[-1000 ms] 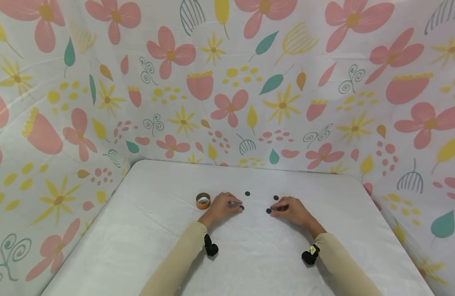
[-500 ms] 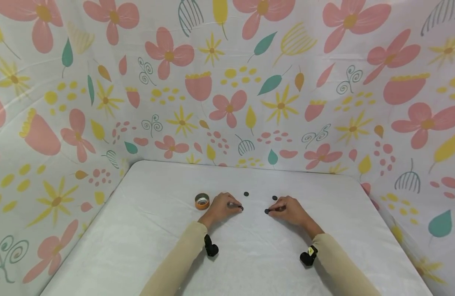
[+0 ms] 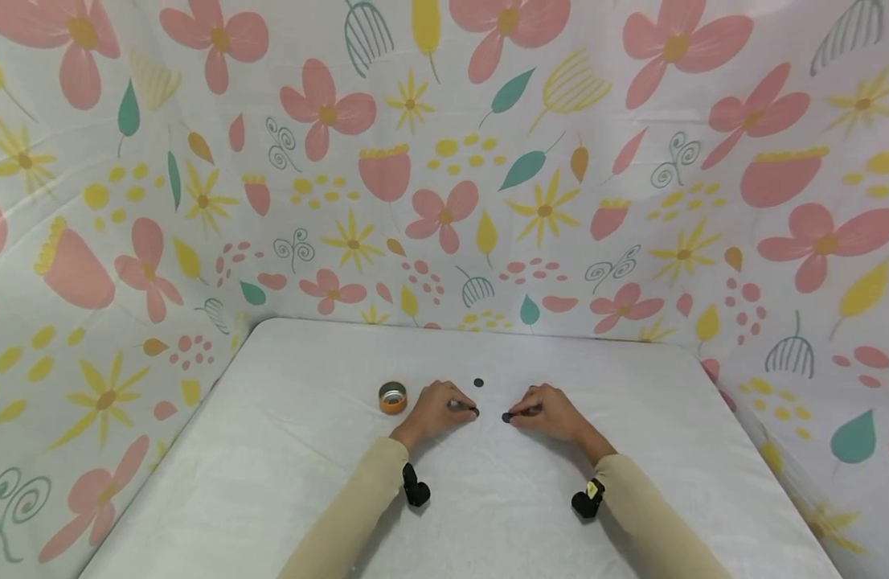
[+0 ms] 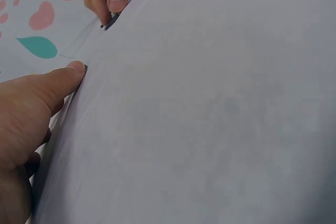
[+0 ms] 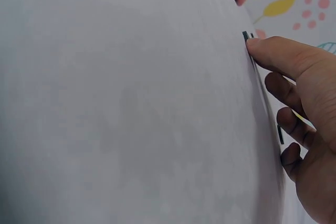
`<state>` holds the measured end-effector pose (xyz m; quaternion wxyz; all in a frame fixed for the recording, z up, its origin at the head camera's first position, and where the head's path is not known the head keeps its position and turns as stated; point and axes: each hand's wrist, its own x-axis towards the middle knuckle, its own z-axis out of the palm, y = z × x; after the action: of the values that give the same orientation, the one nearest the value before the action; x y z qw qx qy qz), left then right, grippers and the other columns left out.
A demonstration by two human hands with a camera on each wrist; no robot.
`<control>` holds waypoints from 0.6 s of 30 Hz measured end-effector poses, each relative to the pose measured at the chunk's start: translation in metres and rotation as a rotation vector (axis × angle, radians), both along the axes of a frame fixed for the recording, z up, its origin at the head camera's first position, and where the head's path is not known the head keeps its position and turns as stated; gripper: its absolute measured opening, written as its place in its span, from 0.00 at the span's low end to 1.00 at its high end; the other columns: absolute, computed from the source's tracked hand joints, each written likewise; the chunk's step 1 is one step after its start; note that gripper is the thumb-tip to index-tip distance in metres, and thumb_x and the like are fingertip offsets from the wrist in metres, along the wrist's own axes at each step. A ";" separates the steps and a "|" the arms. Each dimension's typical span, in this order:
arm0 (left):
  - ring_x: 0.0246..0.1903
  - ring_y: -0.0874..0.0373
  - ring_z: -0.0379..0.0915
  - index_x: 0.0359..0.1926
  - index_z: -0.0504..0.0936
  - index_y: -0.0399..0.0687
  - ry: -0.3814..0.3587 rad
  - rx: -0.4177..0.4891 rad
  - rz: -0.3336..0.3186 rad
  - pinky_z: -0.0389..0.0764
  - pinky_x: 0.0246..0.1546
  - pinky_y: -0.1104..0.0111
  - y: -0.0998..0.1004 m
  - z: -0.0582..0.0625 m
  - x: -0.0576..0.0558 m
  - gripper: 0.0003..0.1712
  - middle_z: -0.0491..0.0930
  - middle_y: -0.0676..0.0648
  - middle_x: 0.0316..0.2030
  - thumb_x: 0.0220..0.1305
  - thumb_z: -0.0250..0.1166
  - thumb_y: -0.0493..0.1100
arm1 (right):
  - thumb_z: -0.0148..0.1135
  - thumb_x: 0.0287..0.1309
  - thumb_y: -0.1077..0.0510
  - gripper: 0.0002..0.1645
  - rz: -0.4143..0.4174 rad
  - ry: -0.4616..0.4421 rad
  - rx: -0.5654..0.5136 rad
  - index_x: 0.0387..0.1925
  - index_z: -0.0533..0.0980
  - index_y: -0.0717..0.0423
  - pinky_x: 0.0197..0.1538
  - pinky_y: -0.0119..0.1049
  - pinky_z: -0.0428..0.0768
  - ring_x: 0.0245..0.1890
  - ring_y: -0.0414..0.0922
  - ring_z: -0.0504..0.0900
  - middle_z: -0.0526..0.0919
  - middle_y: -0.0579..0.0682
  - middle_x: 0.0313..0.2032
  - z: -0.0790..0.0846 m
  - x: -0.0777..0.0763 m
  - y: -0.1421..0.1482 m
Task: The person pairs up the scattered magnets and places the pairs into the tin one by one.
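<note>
On the white tabletop my left hand (image 3: 436,412) pinches a small flat black disc (image 3: 477,412) between thumb and fingertips. Facing it, my right hand (image 3: 551,413) holds a second black disc (image 3: 506,417) by its edge, a short gap away. From the right wrist camera, the thumb lies against that disc (image 5: 245,36), seen nearly edge-on. A third black disc (image 3: 478,383) lies flat on the table beyond both hands. Another dark disc edge (image 5: 280,134) shows by the curled fingers of my right hand; in the head view this hand mostly covers it.
A small round orange tin (image 3: 393,397) with a silvery inside stands open-topped to the left of my left hand. White cloth (image 3: 444,515) covers the table. Flower-printed fabric (image 3: 444,297) rises behind and at both sides.
My right hand has slid leftward with its disc, and my left hand has shifted slightly right with its own. The gap between the two discs has narrowed. The tin stays put.
</note>
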<state>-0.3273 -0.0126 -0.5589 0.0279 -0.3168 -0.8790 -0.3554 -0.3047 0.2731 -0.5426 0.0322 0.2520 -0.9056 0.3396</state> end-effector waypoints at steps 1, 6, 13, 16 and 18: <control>0.42 0.62 0.74 0.45 0.92 0.56 0.006 0.003 -0.006 0.71 0.49 0.63 0.001 0.001 0.000 0.11 0.86 0.57 0.41 0.65 0.73 0.51 | 0.80 0.53 0.54 0.09 0.005 -0.002 0.000 0.37 0.91 0.47 0.40 0.33 0.74 0.34 0.36 0.77 0.86 0.36 0.31 0.000 -0.001 -0.001; 0.42 0.63 0.75 0.46 0.92 0.55 0.000 0.007 -0.018 0.71 0.50 0.64 0.006 0.001 0.002 0.10 0.87 0.57 0.41 0.65 0.73 0.49 | 0.78 0.55 0.54 0.08 0.040 0.003 0.009 0.38 0.91 0.48 0.40 0.33 0.74 0.34 0.36 0.78 0.86 0.35 0.31 -0.002 -0.004 -0.007; 0.41 0.64 0.74 0.47 0.92 0.54 0.016 -0.002 -0.044 0.71 0.47 0.67 0.016 0.001 0.003 0.11 0.87 0.58 0.41 0.65 0.73 0.49 | 0.77 0.57 0.55 0.07 0.072 0.017 0.018 0.39 0.91 0.47 0.41 0.33 0.75 0.35 0.36 0.79 0.86 0.35 0.31 0.000 -0.007 -0.016; 0.41 0.65 0.75 0.47 0.92 0.54 0.018 -0.005 -0.055 0.71 0.47 0.68 0.019 0.001 0.003 0.11 0.87 0.58 0.42 0.66 0.73 0.49 | 0.77 0.57 0.55 0.07 0.070 0.019 0.026 0.39 0.91 0.46 0.41 0.33 0.75 0.34 0.36 0.79 0.86 0.34 0.31 -0.001 -0.008 -0.017; 0.42 0.65 0.75 0.47 0.92 0.54 0.012 -0.003 -0.059 0.72 0.48 0.68 0.019 0.001 0.002 0.11 0.87 0.58 0.42 0.66 0.73 0.49 | 0.77 0.57 0.55 0.07 0.066 0.017 0.028 0.39 0.91 0.45 0.41 0.33 0.75 0.34 0.35 0.79 0.86 0.34 0.31 -0.002 -0.008 -0.018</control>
<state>-0.3250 0.0062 -0.5581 0.0226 -0.3446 -0.8696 -0.3530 -0.3132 0.2552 -0.5441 0.0253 0.2852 -0.9011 0.3256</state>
